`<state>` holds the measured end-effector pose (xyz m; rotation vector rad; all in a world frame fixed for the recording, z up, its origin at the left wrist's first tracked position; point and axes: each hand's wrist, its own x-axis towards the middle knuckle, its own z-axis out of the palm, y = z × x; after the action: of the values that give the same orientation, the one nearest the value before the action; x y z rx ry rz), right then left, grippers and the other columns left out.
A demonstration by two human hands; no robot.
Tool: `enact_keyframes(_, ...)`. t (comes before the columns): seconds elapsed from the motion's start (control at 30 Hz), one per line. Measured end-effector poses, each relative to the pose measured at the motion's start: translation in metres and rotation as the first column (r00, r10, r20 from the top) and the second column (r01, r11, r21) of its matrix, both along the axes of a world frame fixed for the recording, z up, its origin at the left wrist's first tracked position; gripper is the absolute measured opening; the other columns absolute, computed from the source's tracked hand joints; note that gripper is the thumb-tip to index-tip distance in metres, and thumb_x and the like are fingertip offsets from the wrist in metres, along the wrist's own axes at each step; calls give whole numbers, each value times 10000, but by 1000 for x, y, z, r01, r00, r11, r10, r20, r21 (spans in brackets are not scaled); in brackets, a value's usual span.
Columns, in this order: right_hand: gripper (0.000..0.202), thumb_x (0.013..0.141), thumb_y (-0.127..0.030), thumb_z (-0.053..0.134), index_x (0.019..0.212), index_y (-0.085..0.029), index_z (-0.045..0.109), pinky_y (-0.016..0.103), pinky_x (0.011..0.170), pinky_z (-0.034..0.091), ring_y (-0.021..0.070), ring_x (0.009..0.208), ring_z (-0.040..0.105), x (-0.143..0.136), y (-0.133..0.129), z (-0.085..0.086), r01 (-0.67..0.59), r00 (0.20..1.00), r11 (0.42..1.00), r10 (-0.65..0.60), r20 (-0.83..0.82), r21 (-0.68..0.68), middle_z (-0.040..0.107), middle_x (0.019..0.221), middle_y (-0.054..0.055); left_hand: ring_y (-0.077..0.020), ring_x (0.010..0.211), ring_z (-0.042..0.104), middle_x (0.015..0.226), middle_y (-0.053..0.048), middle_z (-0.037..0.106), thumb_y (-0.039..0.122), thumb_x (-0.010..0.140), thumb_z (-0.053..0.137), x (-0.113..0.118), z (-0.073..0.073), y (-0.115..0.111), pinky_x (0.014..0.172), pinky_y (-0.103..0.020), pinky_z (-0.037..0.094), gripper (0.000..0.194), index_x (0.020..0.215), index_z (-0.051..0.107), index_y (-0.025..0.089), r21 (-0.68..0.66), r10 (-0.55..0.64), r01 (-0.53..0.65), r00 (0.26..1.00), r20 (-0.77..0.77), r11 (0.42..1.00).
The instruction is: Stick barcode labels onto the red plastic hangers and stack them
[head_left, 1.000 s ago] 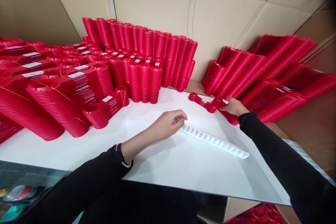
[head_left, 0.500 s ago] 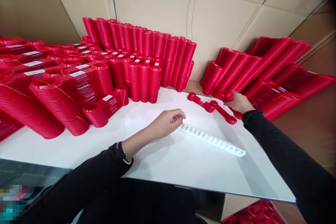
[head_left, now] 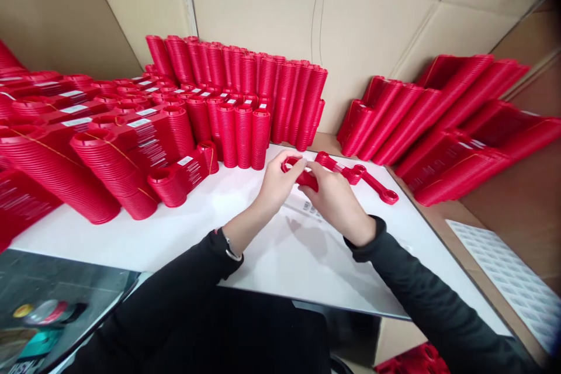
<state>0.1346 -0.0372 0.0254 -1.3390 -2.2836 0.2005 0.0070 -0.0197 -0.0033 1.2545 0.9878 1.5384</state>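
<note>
My left hand and my right hand meet over the white table, both closed on one red plastic piece with ring-shaped ends. The fingertips press together near its middle, so any label there is hidden. A strip of white printed labels lies below the hands, partly covered by them. Just beyond my right hand, a labelled red piece and a second red ring-ended piece lie on the table with ends touching.
Tall stacks of nested red pieces crowd the left and back of the table. More red stacks lean at the right against cardboard. A sheet of labels lies at the right. A bottle shows at lower left.
My right hand has come from the right-hand stacks to the middle with a red piece. My left hand has lifted off the label strip's end and now grips that piece too.
</note>
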Motion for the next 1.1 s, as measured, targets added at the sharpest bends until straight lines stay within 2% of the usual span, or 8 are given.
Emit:
enact_keyframes(0.1, 450, 791, -345, 585, 1202, -194, 478, 345, 723, 496, 216, 847, 622, 18, 5, -2, -118, 965, 965, 55, -256, -236, 649, 981, 88, -128, 782, 582, 834, -8, 571, 263, 743, 618, -12, 1, 12, 764, -280, 479, 145, 824, 565, 155, 21, -92, 91, 995, 50, 996)
enact_keyframes(0.27, 421, 835, -324, 515, 1230, -182, 473, 337, 826, 471, 178, 943, 589, 56, 10, 2, -495, 834, 656, 173, -524, -570, 612, 1078, 80, -105, 686, 586, 724, 23, 556, 221, 713, 639, -24, 7, 21, 702, -252, 471, 141, 794, 547, 152, 70, -235, 234, 972, 11, 970)
enact_keyframes(0.37, 449, 812, -259, 532, 1246, -177, 450, 334, 841, 464, 169, 939, 579, 58, 7, -3, -560, 800, 568, 181, -572, -604, 605, 1065, 74, -106, 676, 579, 700, 17, 561, 220, 741, 608, -20, 10, 24, 668, -236, 455, 104, 790, 548, 151, 90, -227, 238, 967, -119, 967)
enact_keyframes(0.5, 243, 749, -161, 506, 989, -161, 544, 285, 678, 505, 150, 749, 597, 49, 5, -20, -493, 829, 606, 111, -548, -624, 602, 855, 32, -113, 736, 581, 784, 0, 564, 239, 753, 605, -10, 11, 29, 702, -243, 459, 109, 795, 546, 157, 132, -230, 261, 950, -210, 956)
enact_keyframes(0.73, 145, 595, -54, 371, 592, -178, 446, 225, 422, 387, 107, 426, 477, 64, 18, -25, -322, 819, 744, -92, -566, -586, 492, 498, -13, -157, 1009, 550, 1220, -98, 489, 374, 852, 482, -12, -11, 30, 849, -316, 451, 414, 1227, 404, 216, 77, -58, 86, 949, -308, 993)
enact_keyframes(0.8, 140, 589, -64, 377, 605, -177, 457, 228, 408, 377, 111, 420, 479, 70, 19, -21, -308, 773, 781, -128, -622, -543, 497, 498, -12, -178, 993, 551, 1143, -95, 549, 333, 798, 561, -17, -19, 24, 856, -320, 438, 339, 1097, 532, 177, 78, -123, 205, 806, -579, 976)
enact_keyframes(0.9, 153, 589, -62, 377, 629, -177, 470, 228, 417, 387, 111, 411, 482, 67, 14, -20, -332, 771, 770, -110, -627, -544, 498, 484, -20, -189, 921, 568, 995, -77, 616, 264, 790, 561, -27, -24, 15, 835, -314, 427, 212, 975, 619, 176, 40, -201, 478, 441, -875, 877)
enact_keyframes(1.1, 183, 597, -77, 356, 692, -181, 472, 203, 366, 337, 100, 407, 493, 46, 3, -37, -342, 848, 692, -64, -526, -635, 505, 548, -27, -198, 857, 584, 971, -67, 643, 251, 838, 449, -63, -16, 14, 742, -291, 421, 257, 1039, 601, 195, -14, -69, 371, 137, -988, 929)
